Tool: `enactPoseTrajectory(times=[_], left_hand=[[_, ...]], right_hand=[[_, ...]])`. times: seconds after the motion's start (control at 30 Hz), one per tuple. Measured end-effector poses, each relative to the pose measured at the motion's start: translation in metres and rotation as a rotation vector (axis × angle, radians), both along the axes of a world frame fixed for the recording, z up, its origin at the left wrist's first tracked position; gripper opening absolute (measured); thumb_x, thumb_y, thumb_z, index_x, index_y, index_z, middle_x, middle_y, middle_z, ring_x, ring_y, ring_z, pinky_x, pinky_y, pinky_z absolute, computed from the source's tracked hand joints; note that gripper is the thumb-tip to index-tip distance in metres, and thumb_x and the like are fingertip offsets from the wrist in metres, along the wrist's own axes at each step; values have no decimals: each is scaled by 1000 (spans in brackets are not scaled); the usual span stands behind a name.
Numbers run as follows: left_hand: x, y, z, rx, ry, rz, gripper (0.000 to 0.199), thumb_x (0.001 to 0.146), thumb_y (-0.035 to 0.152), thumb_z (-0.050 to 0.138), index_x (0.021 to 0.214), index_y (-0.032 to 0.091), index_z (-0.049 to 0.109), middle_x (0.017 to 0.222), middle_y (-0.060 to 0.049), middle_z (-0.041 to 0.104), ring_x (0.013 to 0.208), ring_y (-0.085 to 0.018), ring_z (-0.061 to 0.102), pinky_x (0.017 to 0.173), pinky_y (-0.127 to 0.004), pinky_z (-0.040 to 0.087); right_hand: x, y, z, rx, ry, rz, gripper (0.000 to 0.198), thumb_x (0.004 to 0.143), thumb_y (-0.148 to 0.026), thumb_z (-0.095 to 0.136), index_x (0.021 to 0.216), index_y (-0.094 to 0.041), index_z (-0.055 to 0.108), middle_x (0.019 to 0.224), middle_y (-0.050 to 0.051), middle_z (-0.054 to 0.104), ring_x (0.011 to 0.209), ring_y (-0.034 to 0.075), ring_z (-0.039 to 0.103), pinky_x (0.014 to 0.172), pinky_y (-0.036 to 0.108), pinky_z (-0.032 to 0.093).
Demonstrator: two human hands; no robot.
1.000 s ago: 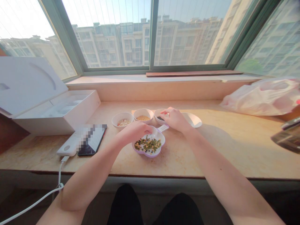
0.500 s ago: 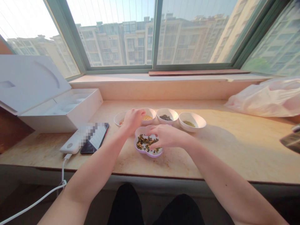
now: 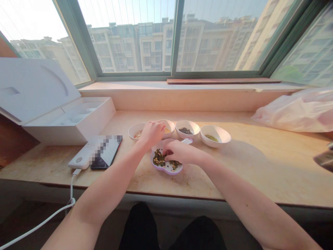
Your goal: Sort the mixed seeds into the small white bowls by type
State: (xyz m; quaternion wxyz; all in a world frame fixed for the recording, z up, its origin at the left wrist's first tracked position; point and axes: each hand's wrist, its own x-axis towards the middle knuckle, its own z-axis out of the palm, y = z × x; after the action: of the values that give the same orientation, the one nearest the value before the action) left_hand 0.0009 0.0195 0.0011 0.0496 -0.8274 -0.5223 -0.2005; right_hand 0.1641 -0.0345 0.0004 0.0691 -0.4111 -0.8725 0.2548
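A purple-rimmed white dish in a scalloped shape stands before me, holding mixed green, black and yellow beans. Into it reaches my right hand, its curled thumb and fingers close together at the beans. What they pinch, if anything, is too small to make out. My left hand is closed above the near edge of a white bowl of yellow beans, fingertips mostly hidden. Beside it sit a bowl of pale reddish pieces, a bowl of black beans and a bowl of green beans.
At left are an open white box, a white power bank with a cable, and a phone. A plastic bag lies at right, near a dark shiny object. Windows rise behind the counter.
My right hand has lowered into the dish, and its fingers have drawn together at the beans. My left hand has shifted slightly right over the yellow-bean bowl. The view has moved slightly.
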Motion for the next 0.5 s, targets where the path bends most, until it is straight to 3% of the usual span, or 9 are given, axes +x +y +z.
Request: enactPoseTrajectory(times=[0.2, 0.5], left_hand=[[0, -1, -1, 19, -31, -21, 26, 93, 15, 49, 80, 16, 72, 91, -9, 75, 79, -21, 65, 78, -32, 45], [-3, -1, -4, 34, -60, -49, 27, 94, 15, 50, 89, 17, 76, 96, -8, 76, 86, -23, 68, 81, -33, 47]], right_hand=[[-1, 5, -6, 27, 127, 42, 21, 78, -9, 70, 69, -25, 80, 79, 3, 75, 71, 21, 66, 67, 34, 48], [3, 5, -5, 59, 145, 24, 21, 77, -10, 67, 75, -25, 80, 86, 3, 78, 78, 21, 69, 70, 32, 51]])
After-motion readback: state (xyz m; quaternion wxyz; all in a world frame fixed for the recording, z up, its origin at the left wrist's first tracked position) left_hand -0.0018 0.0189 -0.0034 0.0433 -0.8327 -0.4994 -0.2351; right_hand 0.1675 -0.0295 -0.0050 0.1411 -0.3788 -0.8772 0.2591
